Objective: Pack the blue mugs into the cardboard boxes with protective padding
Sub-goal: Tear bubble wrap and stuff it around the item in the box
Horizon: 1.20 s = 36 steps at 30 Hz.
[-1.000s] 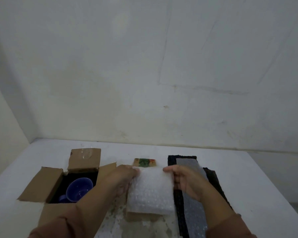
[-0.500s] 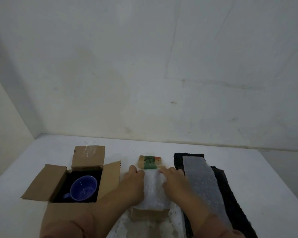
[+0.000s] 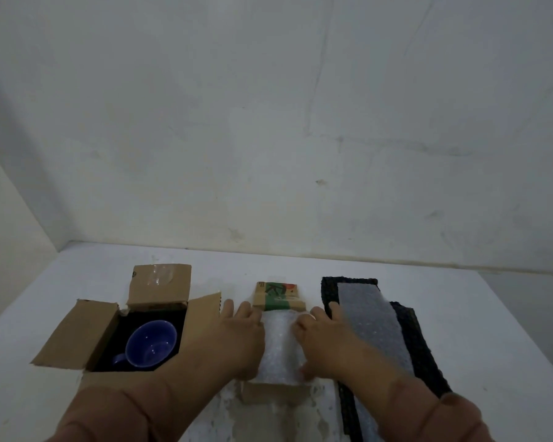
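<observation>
A blue mug (image 3: pixel 151 344) lies inside the open left cardboard box (image 3: pixel 90 327), on dark padding. In the middle stands a second cardboard box (image 3: pixel 276 295); only its printed far flap and near flap show. A white bubble-wrap sheet (image 3: pixel 280 349) covers its opening. My left hand (image 3: pixel 241 336) lies flat on the sheet's left side, and my right hand (image 3: pixel 324 338) presses on its right side, thumb at the near edge. What lies under the sheet is hidden.
A long strip of bubble wrap (image 3: pixel 371 327) lies on black foam pads (image 3: pixel 425 349) to the right. All rests on a white table (image 3: pixel 492 330) against a white wall, with a side wall at the left.
Both hands lowered the bubble-wrap sheet from held up by its top corners onto the middle box, then moved closer together and now press it flat.
</observation>
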### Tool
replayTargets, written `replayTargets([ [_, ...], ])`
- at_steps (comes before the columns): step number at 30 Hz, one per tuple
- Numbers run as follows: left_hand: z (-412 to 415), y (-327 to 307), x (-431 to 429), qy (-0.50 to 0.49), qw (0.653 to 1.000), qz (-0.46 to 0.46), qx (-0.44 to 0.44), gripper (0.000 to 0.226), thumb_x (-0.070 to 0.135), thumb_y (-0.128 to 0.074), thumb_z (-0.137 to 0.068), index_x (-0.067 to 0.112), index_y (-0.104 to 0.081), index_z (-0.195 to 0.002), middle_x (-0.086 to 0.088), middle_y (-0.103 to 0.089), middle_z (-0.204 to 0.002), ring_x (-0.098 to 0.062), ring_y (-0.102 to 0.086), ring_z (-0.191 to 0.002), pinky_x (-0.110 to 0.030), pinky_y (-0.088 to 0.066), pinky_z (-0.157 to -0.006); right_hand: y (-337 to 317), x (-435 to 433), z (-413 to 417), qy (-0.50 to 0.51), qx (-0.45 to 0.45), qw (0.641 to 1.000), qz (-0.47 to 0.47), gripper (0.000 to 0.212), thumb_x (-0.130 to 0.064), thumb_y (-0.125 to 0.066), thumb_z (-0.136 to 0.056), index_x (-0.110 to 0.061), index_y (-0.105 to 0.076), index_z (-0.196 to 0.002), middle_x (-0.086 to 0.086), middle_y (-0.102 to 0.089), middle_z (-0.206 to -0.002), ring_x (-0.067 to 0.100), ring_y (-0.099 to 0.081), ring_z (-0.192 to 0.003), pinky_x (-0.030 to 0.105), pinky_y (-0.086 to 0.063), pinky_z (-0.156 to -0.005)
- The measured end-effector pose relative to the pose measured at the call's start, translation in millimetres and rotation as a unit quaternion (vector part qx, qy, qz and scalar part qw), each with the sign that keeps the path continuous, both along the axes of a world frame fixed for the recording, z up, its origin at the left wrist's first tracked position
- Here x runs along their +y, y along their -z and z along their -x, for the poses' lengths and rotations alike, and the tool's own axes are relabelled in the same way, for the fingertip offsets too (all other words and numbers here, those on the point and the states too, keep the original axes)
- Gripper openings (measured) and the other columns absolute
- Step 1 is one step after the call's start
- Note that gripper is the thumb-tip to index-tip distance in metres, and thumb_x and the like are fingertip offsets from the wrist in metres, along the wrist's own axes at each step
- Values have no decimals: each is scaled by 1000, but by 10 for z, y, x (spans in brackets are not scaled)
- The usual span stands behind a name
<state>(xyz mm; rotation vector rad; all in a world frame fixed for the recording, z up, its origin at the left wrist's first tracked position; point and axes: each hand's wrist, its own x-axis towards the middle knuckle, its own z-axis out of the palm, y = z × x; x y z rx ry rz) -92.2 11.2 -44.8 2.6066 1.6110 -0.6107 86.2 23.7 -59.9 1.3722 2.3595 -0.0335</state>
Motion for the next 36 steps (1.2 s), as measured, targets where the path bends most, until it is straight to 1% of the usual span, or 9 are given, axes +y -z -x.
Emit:
replayTargets([
  [4, -87, -20, 23, 21, 998, 25, 52, 54, 30, -62, -84, 8, -49, -131, -12, -41, -144, -34, -18, -138, -62, -1, -113, -48, -16, 98, -1, -47, 999, 1, 81, -38, -63, -81, -5, -24, -143, 15, -31, -146, 35, -22, -136, 60, 0, -112],
  [9, -241, -31, -13, 12, 994, 45, 103, 56, 30, -54, -92, 6, -40, -140, -13, -22, -156, -36, 8, -146, -64, 14, -110, 45, -37, 236, 30, -54, 998, 2, 74, -33, -56, -87, -6, -18, -145, 17, -28, -148, 39, -19, -136, 59, -1, -113],
  [15, -178, -63, -25, -7, 996, 38, 75, 60, 31, -54, -90, 4, -37, -141, -17, -20, -155, -38, 3, -145, -65, 13, -111, -76, 27, 75, 63, 14, 996, 57, 85, -42, -68, -74, -17, -24, -142, 9, -33, -144, 35, -31, -127, 62, -10, -110],
  [19, -247, -40, 78, -15, 989, 99, 111, 57, 39, -60, -87, 10, -47, -135, -12, -14, -159, -35, 16, -145, -66, 18, -107, -39, 3, 223, 69, -54, 996, 35, 96, -39, -68, -77, -15, -8, -148, 12, -29, -148, 38, -29, -132, 67, 1, -108],
  [23, -290, 71, 139, -27, 987, 109, 118, 69, 45, -59, -87, 15, -34, -144, -7, -7, -161, -35, 21, -144, -67, 19, -105, 65, 26, 311, 111, -58, 990, 67, 92, -35, -61, -84, -20, 2, -149, 10, -27, -151, 41, -32, -131, 76, 10, -102],
  [28, -275, 126, 57, -37, 992, 85, 88, 71, 44, -51, -91, 17, -21, -149, -7, -6, -161, -38, 20, -143, -67, 19, -104, 163, 47, 151, 141, 45, 981, 128, 93, -47, -61, -77, -35, 1, -147, 4, -31, -148, 39, -34, -131, 76, 10, -103],
  [30, -260, 113, 24, -45, 995, 61, 66, 70, 38, -51, -91, 12, -21, -148, -12, -7, -160, -39, 16, -144, -65, 15, -108, 99, 63, 56, 161, 114, 964, 179, 94, -46, -64, -75, -38, -3, -146, 2, -30, -151, 35, -33, -134, 67, -3, -111],
  [33, -230, 55, 45, -73, 995, 53, 52, 70, 25, -60, -86, 7, -28, -146, -18, -2, -159, -40, 9, -145, -63, 9, -113, -34, 48, -181, 214, 339, 895, 195, 76, -24, -64, -81, -31, -25, -145, 1, -35, -151, 23, -38, -133, 34, -36, -105],
  [36, -346, -66, 84, -84, 996, 43, 2, 57, 14, -56, -82, 8, -40, -137, -18, -21, -153, -39, -7, -143, -61, 2, -114, -68, -65, -592, 340, 464, 804, 151, 53, -8, -55, -88, -22, -43, -137, 4, -48, -141, 19, -49, -121, 27, -44, -87],
])
